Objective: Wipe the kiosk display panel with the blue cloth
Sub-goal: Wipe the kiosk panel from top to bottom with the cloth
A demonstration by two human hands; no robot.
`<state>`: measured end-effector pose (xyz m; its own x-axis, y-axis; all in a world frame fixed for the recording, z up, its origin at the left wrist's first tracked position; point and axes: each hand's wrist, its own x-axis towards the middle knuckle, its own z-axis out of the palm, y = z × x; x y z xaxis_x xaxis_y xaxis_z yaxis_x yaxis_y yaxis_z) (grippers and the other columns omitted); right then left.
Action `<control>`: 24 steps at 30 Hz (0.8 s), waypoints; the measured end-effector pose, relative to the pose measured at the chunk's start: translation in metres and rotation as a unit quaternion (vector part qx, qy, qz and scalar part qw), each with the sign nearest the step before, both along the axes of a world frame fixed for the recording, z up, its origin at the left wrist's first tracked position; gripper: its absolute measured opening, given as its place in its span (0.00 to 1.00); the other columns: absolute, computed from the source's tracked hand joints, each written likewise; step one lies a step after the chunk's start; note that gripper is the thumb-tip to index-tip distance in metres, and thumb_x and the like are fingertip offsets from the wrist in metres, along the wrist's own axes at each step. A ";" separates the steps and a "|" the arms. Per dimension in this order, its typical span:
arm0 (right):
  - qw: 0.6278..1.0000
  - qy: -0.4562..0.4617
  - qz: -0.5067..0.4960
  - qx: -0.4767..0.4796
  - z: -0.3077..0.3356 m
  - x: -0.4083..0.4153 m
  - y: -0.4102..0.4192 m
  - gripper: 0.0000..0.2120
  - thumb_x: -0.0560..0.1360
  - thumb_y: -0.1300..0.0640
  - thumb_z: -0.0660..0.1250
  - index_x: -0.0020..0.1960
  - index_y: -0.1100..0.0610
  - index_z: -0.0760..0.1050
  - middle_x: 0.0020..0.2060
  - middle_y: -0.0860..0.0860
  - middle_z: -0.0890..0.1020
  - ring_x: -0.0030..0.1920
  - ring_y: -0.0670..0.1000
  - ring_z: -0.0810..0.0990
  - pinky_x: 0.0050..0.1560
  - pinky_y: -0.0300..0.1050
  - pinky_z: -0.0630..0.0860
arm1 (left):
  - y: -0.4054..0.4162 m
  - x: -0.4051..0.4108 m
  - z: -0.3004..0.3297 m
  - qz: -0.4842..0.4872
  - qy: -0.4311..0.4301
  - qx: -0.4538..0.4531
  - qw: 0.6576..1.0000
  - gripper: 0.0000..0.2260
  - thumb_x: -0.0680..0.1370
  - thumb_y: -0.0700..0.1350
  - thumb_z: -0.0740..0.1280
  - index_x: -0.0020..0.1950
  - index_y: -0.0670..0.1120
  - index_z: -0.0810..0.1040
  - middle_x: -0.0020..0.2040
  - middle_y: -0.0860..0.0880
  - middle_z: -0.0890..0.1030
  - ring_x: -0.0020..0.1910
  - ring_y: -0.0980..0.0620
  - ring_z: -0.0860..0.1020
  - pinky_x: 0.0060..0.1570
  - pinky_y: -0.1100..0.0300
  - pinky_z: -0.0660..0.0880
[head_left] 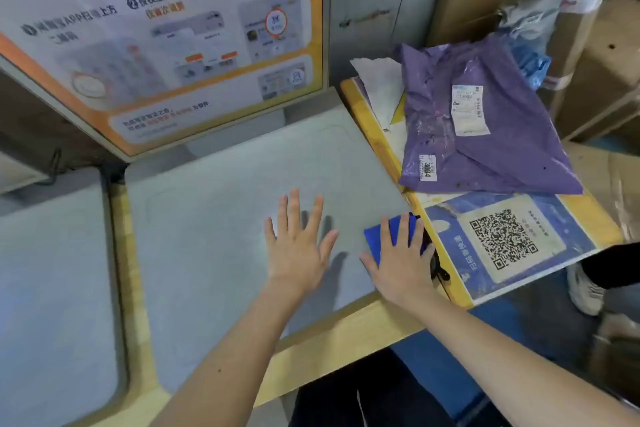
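Note:
The kiosk display panel (166, 35) stands upright at the upper left, showing orange-framed instructions. Below it lies a grey flat kiosk surface (225, 201). My left hand (298, 246) rests flat on that surface with fingers spread and nothing in it. My right hand (401, 263) presses down flat on the blue cloth (381, 234), which lies bunched at the grey surface's right edge. Most of the cloth is hidden under my palm. Both hands are well below the display panel.
A purple mailer bag (485, 135) with a white label lies on the yellow-edged counter to the right. In front of it is a blue QR-code sheet (505, 239). Cardboard boxes (595, 80) stack at the far right. A person's white shoe (585, 291) shows at the lower right.

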<state>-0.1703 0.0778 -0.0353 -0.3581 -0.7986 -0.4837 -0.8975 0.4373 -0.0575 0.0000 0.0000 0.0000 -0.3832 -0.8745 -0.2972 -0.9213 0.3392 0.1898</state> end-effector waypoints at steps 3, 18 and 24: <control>0.999 0.047 0.003 0.001 -0.010 0.002 0.000 0.34 0.84 0.40 0.44 0.80 0.55 0.34 0.79 0.62 0.37 0.77 0.68 0.36 0.73 0.71 0.52 | -0.003 -0.001 -0.011 -0.011 -0.013 -0.008 1.000 0.29 0.82 0.64 0.43 0.81 0.57 0.40 0.81 0.45 0.37 0.80 0.44 0.38 0.76 0.41 0.46; 0.983 0.113 0.141 -0.039 0.021 -0.018 -0.028 0.35 0.77 0.69 0.63 0.78 0.68 0.49 0.76 0.63 0.60 0.76 0.59 0.61 0.77 0.47 0.58 | -0.018 0.005 -0.004 -0.012 0.001 -0.004 1.000 0.29 0.82 0.64 0.42 0.80 0.58 0.37 0.80 0.46 0.35 0.79 0.45 0.36 0.76 0.43 0.44; 0.931 0.061 0.176 -0.314 0.111 0.010 -0.092 0.33 0.53 0.76 0.79 0.59 0.71 0.79 0.52 0.64 0.83 0.51 0.61 0.85 0.49 0.49 0.82 | -0.048 0.011 0.035 0.025 0.003 -0.058 0.998 0.29 0.82 0.65 0.44 0.80 0.59 0.39 0.81 0.47 0.36 0.80 0.46 0.37 0.77 0.46 0.45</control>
<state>-0.1600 -0.0147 0.0758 -0.0433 -0.9883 0.1461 -0.9953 0.0301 -0.0915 0.0111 -0.0477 0.0350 -0.3402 -0.9210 -0.1898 -0.9364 0.3134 0.1578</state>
